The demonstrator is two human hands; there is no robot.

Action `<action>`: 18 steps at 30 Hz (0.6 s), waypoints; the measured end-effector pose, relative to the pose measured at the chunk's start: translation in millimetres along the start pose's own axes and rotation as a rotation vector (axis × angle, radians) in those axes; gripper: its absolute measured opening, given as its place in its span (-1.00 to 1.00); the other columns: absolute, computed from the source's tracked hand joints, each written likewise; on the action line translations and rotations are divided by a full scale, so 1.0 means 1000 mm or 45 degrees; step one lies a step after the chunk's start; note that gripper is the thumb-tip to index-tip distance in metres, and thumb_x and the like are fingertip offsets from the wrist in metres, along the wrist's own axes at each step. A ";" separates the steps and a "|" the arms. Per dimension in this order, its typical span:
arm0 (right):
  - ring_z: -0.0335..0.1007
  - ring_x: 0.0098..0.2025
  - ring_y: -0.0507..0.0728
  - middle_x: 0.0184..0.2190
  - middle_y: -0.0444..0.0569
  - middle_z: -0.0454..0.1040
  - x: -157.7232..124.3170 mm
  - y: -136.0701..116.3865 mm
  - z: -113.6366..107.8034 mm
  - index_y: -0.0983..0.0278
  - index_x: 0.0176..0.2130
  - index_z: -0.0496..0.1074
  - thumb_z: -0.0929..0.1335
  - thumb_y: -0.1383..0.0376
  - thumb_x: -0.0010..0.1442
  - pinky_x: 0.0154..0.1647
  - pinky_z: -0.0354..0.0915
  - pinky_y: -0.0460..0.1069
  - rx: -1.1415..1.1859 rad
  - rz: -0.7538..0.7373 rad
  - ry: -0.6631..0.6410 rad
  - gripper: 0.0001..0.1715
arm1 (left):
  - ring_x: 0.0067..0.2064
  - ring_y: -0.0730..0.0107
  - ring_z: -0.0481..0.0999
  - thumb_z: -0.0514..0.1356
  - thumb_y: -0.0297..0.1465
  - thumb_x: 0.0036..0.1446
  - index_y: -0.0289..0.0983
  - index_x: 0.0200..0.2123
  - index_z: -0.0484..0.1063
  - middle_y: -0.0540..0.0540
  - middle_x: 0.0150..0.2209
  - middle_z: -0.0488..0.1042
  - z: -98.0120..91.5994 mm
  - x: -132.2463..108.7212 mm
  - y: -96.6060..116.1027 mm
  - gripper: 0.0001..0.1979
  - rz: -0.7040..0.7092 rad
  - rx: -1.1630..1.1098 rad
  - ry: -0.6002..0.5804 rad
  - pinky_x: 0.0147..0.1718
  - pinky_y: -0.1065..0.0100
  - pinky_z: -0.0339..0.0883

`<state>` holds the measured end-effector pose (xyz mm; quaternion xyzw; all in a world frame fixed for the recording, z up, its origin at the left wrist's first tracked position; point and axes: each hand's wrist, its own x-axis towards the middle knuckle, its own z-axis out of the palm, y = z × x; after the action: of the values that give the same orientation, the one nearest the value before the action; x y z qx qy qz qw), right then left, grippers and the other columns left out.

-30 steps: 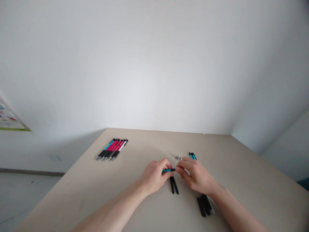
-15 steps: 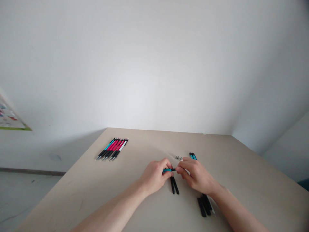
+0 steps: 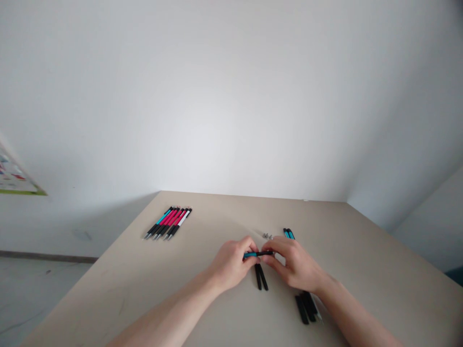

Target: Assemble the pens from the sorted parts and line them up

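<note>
A blue and black pen [image 3: 252, 254] is held level between my two hands above the table. The fingers of my left hand [image 3: 235, 260] pinch its blue part. My right hand [image 3: 291, 260] has thumb and forefinger round the black end; its other fingers are curled and partly hidden. Below the pen, two slim black pen parts [image 3: 261, 277] lie side by side, their tops near my left fingertips. Small silvery pieces [image 3: 267, 235] lie just beyond my right hand. Two blue and black barrels [image 3: 289, 233] stick out behind that hand, partly covered by it.
At the table's [image 3: 217, 217] far left lies a row of several assembled pens [image 3: 168, 222], blue, pink and white with black grips. Several black parts [image 3: 306, 307] and a thin silvery piece [image 3: 320, 317] lie beside my right forearm. A white wall [image 3: 231, 96] stands behind the table.
My right thumb and forefinger have shifted on the pen's black end, and more of that black section shows between them. My left hand has stayed in place.
</note>
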<state>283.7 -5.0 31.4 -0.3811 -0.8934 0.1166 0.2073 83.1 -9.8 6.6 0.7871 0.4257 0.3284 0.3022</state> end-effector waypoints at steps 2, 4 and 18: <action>0.29 -0.41 0.10 -0.47 -0.01 0.40 0.000 0.000 0.000 0.29 -0.31 0.41 0.19 0.20 0.32 -0.39 0.14 -0.03 0.000 -0.009 -0.010 -0.69 | -0.30 0.40 0.53 0.21 -0.43 0.11 -0.22 -0.29 0.40 0.02 -0.35 0.57 0.000 0.000 0.001 -0.94 -0.002 0.001 -0.012 -0.33 0.49 0.30; 0.27 -0.44 0.09 -0.51 -0.02 0.38 0.001 0.000 0.000 0.30 -0.37 0.40 0.15 0.21 0.34 -0.42 0.13 -0.04 -0.014 -0.015 -0.004 -0.62 | -0.28 0.39 0.53 0.21 -0.43 0.11 -0.22 -0.25 0.41 0.00 -0.32 0.57 -0.001 0.000 0.003 -0.90 0.008 0.001 -0.012 -0.29 0.47 0.31; 0.24 -0.51 0.07 -0.60 -0.05 0.33 0.001 0.003 0.004 0.28 -0.51 0.31 0.11 0.20 0.35 -0.45 0.06 -0.04 -0.099 -0.017 -0.006 -0.53 | -0.28 0.34 0.42 0.15 -0.37 0.20 -0.27 -0.44 0.46 -0.06 -0.39 0.44 -0.004 0.001 0.009 -0.82 0.173 0.262 0.058 -0.28 0.41 0.25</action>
<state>283.0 -2.7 27.3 -0.3828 -0.9002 0.0813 0.1911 84.4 -12.3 16.0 0.8335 0.4093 0.3205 0.1873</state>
